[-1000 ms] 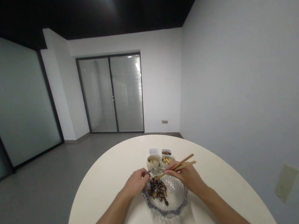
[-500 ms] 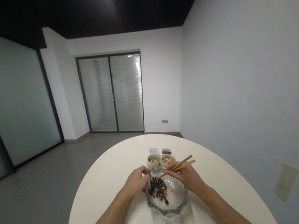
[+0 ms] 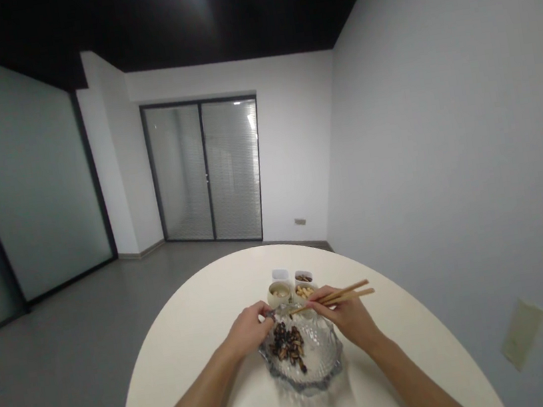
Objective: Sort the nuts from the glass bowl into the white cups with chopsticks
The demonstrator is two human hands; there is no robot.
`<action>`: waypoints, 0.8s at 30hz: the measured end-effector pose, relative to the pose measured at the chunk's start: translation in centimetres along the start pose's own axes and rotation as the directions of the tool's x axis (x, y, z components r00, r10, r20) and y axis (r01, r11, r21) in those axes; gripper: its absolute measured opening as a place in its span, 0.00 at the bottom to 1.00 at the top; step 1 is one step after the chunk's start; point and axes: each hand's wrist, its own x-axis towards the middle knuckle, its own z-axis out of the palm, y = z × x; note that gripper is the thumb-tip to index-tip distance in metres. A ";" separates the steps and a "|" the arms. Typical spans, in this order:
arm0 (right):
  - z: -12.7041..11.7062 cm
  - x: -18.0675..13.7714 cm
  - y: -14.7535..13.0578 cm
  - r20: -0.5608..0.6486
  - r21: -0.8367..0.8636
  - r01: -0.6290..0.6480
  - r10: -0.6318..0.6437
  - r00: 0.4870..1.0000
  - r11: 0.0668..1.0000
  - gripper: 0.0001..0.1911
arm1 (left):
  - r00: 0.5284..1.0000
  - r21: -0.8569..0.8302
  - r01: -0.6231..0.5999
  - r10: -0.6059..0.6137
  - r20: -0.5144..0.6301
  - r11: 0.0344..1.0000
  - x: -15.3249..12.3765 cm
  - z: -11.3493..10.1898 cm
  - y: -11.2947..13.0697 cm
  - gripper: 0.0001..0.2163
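Observation:
A scalloped glass bowl (image 3: 319, 365) sits on the round white table (image 3: 194, 335) with a heap of dark food pieces (image 3: 288, 347) in its left half. My left hand (image 3: 249, 331) is closed on the bowl's far left rim. My right hand (image 3: 345, 318) grips a pair of wooden chopsticks (image 3: 332, 297). They lie almost level, and their tips reach left over the bowl's far edge, near the small cups.
Just beyond the bowl stand several small cups: a round one (image 3: 279, 292) with pale contents, one with yellowish pieces (image 3: 304, 290), a white one (image 3: 279, 274) and one with brown bits (image 3: 303, 277). A wall runs close on the right. Grey floor and glass doors lie beyond the table.
My right hand has lifted and shifted right, swinging the chopsticks from a slant into the bowl to nearly level, tips now toward the cups. My left hand stays on the rim.

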 end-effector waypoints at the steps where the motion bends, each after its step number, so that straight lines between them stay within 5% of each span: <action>1: -0.3 0.1 0.0 -0.036 0.008 -0.001 0.001 0.999 1.000 0.08 | 1.000 -0.002 0.003 -0.003 0.003 1.000 0.0 0.0 0.0 0.12; 11: -1.6 1.9 3.8 -0.406 -0.053 -0.025 0.002 0.914 0.998 0.18 | 1.000 0.014 0.018 -0.018 -0.006 1.000 -0.1 -0.2 0.5 0.12; 24: -1.1 2.4 7.2 -0.335 -0.074 -0.037 0.010 0.942 0.997 0.21 | 1.000 0.009 0.022 -0.022 0.008 1.000 0.1 -0.3 0.3 0.11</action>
